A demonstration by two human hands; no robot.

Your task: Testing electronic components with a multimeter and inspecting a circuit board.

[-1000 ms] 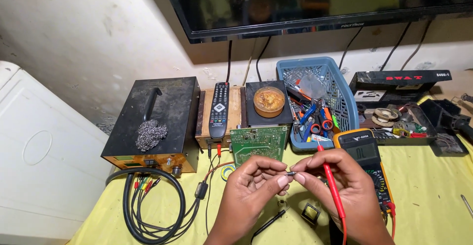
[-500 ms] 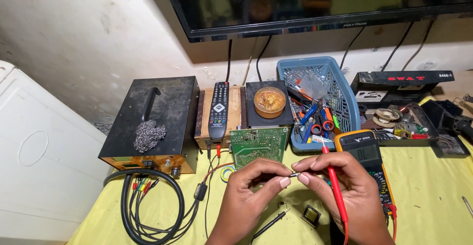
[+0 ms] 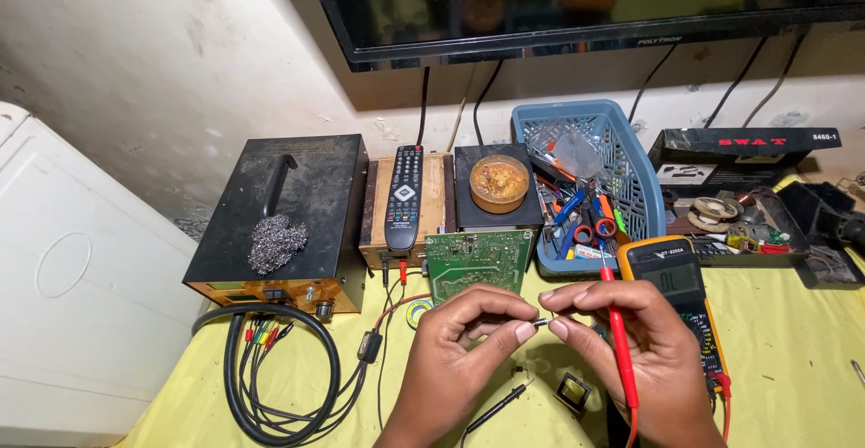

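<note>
component, tiny and metallic, a small grey part [image 3: 539, 323] pinched between our two hands just above the yellow cloth-covered table [image 3: 793, 367], in front of the green circuit board [image 3: 478, 261]. we judge it light, stiff and easy to drop or bend, best gripped at its ends by fingertips, as it is now. our left hand [image 3: 464, 340] closes thumb and forefinger on one end; our right hand [image 3: 622, 344] closes thumb and forefinger on the other, with the red multimeter probe [image 3: 618, 340] tucked between its other fingers. a black probe [image 3: 500, 403] lies on the cloth below, near a small square transformer [image 3: 573, 392]. just behind the right hand lies the yellow-cased digital multimeter [image 3: 678, 281]. the blue plastic basket [image 3: 577, 141] holds pliers, cutters and screwdrivers with coloured handles. a round tin of amber flux [image 3: 498, 180] sits beside it, and a dark tray [image 3: 766, 241] to the right holds solder reels and small parts.
</note>
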